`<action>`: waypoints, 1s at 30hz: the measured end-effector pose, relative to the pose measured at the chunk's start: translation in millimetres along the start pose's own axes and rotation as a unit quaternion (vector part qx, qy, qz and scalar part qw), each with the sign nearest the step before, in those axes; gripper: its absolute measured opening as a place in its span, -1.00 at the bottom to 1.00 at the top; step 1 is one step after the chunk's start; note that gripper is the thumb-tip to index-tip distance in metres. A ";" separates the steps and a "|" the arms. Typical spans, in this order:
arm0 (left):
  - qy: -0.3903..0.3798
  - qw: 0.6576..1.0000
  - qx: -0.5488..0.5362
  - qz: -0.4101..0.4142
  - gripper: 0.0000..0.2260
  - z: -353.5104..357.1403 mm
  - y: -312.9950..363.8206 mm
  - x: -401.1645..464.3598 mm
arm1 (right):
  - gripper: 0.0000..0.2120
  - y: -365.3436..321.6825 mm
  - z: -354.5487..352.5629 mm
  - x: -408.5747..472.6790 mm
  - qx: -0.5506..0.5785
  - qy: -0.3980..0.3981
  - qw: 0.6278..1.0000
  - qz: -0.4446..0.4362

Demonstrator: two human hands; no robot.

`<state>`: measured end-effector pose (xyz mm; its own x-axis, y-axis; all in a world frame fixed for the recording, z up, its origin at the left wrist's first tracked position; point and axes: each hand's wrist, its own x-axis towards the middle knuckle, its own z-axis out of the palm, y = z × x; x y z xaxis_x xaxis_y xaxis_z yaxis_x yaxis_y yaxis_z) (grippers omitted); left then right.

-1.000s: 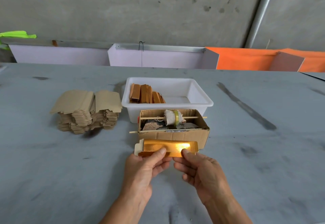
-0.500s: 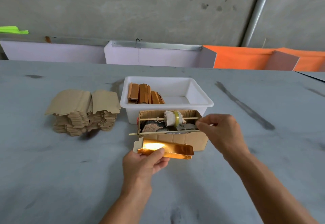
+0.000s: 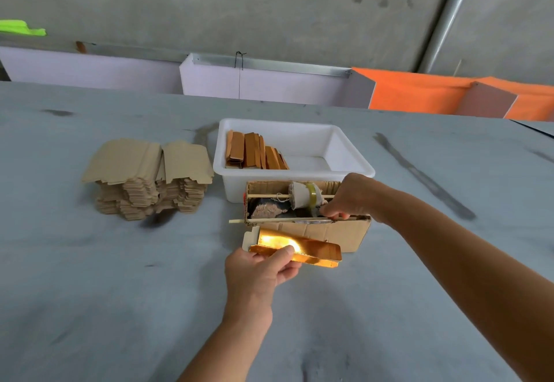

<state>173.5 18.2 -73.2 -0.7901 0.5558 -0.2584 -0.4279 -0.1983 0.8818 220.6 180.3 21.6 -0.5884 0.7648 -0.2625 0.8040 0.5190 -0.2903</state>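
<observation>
At frame centre, the left hand [image 3: 257, 270] pinches the gold sleeve [image 3: 311, 251] just below the carton [image 3: 329, 233]. The right hand [image 3: 350, 198] curls inside it, apparently pinching the tape [image 3: 310, 195] end. Best to pull a short strip straight, sleeve level.

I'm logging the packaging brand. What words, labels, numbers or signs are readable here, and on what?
None can be read.
The gold foil carton in the left hand shows only glare, no print.
The cardboard box that the right hand reaches into, the white tub and the stack of flat blanks are plain.
</observation>
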 end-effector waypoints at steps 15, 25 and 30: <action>-0.002 1.000 0.007 0.016 -0.93 -2.0 -3.3 0.0 | -0.71 -12.6 1.5 5.2 -0.008 -0.081 0.996 0.044; -0.001 1.000 0.015 0.014 -0.93 -2.4 -3.8 0.2 | -0.72 -15.8 0.0 1.3 -0.005 -0.074 0.996 0.052; -0.002 1.000 0.017 0.017 -0.92 -2.2 -3.4 1.0 | -0.71 -17.6 0.0 2.3 0.012 -0.095 0.994 0.052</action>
<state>173.2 17.7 -77.3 -0.8024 0.5523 -0.2263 -0.3857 -0.1905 0.9028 205.1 173.0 26.1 -0.5096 0.7262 -0.4614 0.8604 0.4295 -0.2742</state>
